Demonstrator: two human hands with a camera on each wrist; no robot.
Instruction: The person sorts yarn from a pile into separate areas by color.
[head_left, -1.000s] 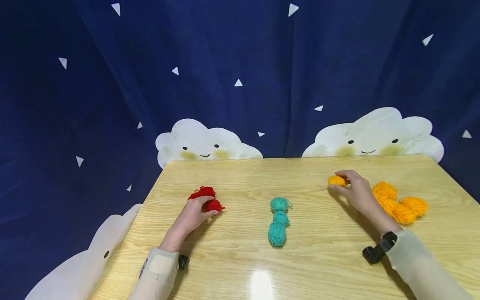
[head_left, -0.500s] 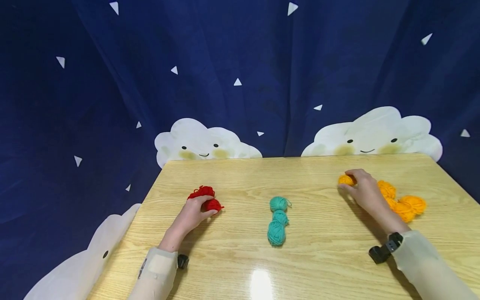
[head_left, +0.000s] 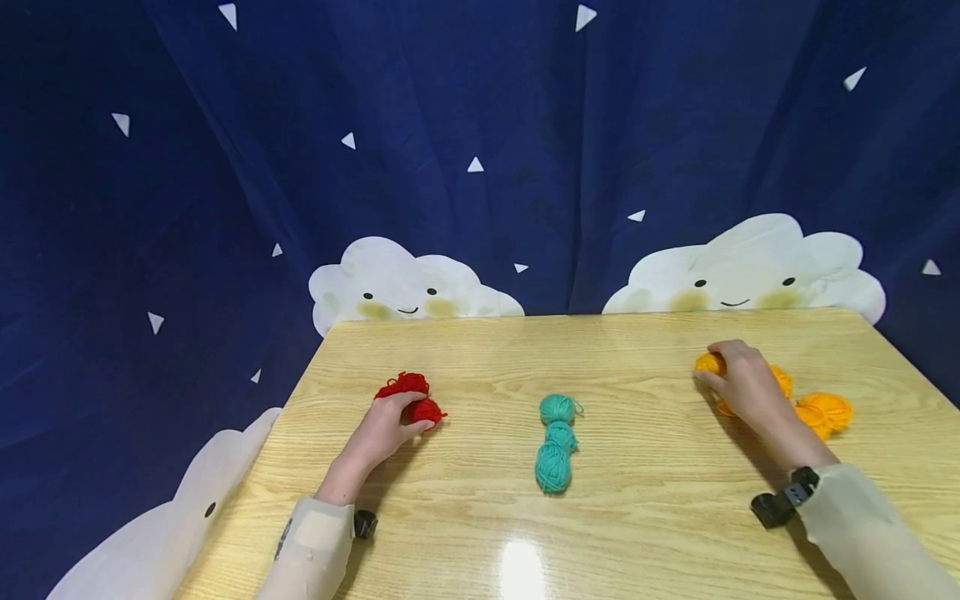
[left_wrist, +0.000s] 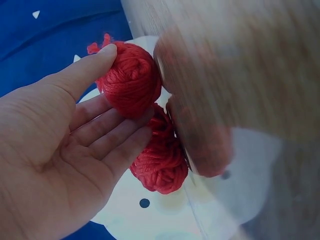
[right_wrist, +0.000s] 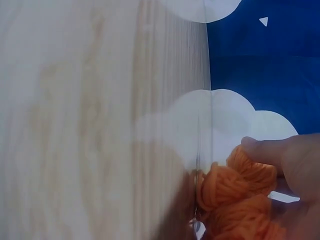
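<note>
On the left of the table, my left hand (head_left: 392,427) pinches a red ball of yarn (head_left: 425,411) between thumb and fingers. More red yarn (left_wrist: 159,167) lies right against it, past the fingertips in the left wrist view. My right hand (head_left: 750,387) holds a small orange-yellow ball of yarn (head_left: 707,363) by thumb and fingers at the back right. Other orange-yellow yarn balls (head_left: 825,412) sit beside and under that hand, which partly hides them. In the right wrist view, orange yarn (right_wrist: 225,187) is bunched close by the held ball.
Several teal yarn balls (head_left: 553,467) stand in a touching row on the wooden table (head_left: 480,533), between the hands. Behind the table's far edge hangs a dark blue curtain (head_left: 420,100), with white cloud cutouts (head_left: 416,279) along it.
My right hand has moved to the right with its orange-yellow ball, now among the other orange-yellow balls. My left hand has kept its place on the red yarn.
</note>
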